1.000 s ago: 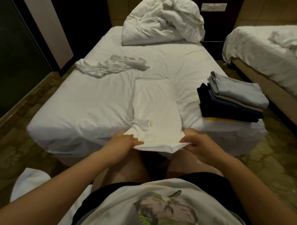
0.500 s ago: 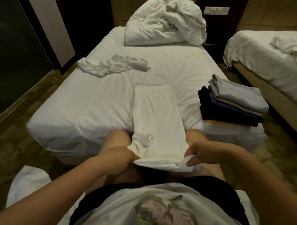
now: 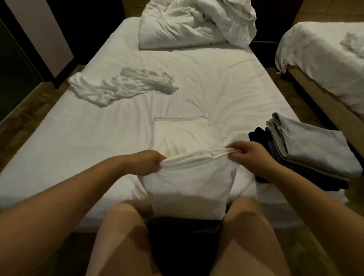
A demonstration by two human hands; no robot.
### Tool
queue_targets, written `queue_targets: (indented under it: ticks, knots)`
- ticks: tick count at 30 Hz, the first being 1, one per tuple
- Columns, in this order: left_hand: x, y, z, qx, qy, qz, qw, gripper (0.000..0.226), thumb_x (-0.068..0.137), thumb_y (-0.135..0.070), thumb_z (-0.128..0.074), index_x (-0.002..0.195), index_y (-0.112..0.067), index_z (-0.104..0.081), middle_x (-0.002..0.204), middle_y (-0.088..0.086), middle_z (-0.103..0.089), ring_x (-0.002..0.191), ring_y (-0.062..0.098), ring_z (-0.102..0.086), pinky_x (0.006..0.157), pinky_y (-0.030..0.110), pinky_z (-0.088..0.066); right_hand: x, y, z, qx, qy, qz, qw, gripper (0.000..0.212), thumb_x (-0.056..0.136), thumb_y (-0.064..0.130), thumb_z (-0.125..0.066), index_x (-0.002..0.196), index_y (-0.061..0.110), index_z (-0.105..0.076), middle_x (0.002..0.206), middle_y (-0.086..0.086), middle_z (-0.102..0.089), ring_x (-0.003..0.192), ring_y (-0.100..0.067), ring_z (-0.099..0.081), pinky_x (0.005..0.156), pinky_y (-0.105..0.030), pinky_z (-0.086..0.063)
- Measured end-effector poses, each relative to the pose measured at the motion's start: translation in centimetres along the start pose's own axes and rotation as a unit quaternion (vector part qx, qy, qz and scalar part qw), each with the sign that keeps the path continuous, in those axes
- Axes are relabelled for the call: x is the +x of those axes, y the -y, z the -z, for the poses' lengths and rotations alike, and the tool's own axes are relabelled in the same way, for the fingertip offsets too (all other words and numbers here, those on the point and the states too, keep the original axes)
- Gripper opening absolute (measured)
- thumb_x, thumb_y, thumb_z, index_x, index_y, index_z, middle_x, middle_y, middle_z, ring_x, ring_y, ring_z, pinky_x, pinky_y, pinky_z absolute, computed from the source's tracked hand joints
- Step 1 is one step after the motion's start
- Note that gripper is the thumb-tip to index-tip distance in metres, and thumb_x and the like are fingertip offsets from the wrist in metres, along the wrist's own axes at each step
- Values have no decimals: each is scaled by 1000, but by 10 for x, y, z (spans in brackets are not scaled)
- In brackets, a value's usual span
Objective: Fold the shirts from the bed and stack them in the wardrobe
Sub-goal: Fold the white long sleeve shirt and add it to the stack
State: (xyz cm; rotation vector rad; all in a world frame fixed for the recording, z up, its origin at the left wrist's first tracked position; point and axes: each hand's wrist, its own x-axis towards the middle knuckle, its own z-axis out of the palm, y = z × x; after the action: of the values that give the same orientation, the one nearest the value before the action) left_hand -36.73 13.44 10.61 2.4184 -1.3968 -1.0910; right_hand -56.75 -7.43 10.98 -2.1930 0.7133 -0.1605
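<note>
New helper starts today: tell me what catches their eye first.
Front and centre, the left hand and right hand pinch the raised edge of a white shirt at the near end of the bed. A stack of folded clothes sits at its right edge, and a crumpled white garment lies far left.

To your right, the stack of folded clothes [image 3: 309,154] sits just beside your right hand [image 3: 247,154], near the corner of the bed [image 3: 53,154], so that side is tight. Left of your left hand [image 3: 147,162], the sheet lies bare out to the edge. Farther back on the left a crumpled shirt [image 3: 121,86] lies in the way, and the heaped duvet [image 3: 193,19] blocks the head end. Between those two and the white shirt [image 3: 188,179] you hold, a band of bare sheet runs across.
</note>
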Motion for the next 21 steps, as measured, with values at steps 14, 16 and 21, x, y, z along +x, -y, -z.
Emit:
queue_targets:
  ticks: [14, 16, 21]
  knots:
    - [236, 111, 55, -338, -38, 186, 922, 48, 70, 9, -52, 107, -19, -64, 92, -1, -61, 69, 14, -54, 54, 20, -41, 261, -90, -76, 203, -34, -186, 961, 19, 77, 12, -74, 95, 13, -67, 73, -3, -63, 58, -7, -58, 59, -20, -48]
    - [243, 119, 45, -386, -86, 186, 900, 70, 51, -1, -55, 120, -10, -61, 114, -5, -55, 94, 13, -55, 67, 17, -43, 265, -102, -86, 227, -57, -196, 952, 15, 76, 16, -75, 87, 9, -69, 73, -3, -65, 65, -12, -58, 65, -28, -49]
    - [239, 116, 59, -413, -93, 139, 895, 32, 49, 0, -55, 72, -14, -71, 71, -10, -65, 79, 13, -55, 56, 14, -42, 273, -86, -74, 270, -95, -151, 946, 5, 79, 10, -72, 80, 12, -68, 72, -1, -64, 66, -10, -58, 62, -20, -49]
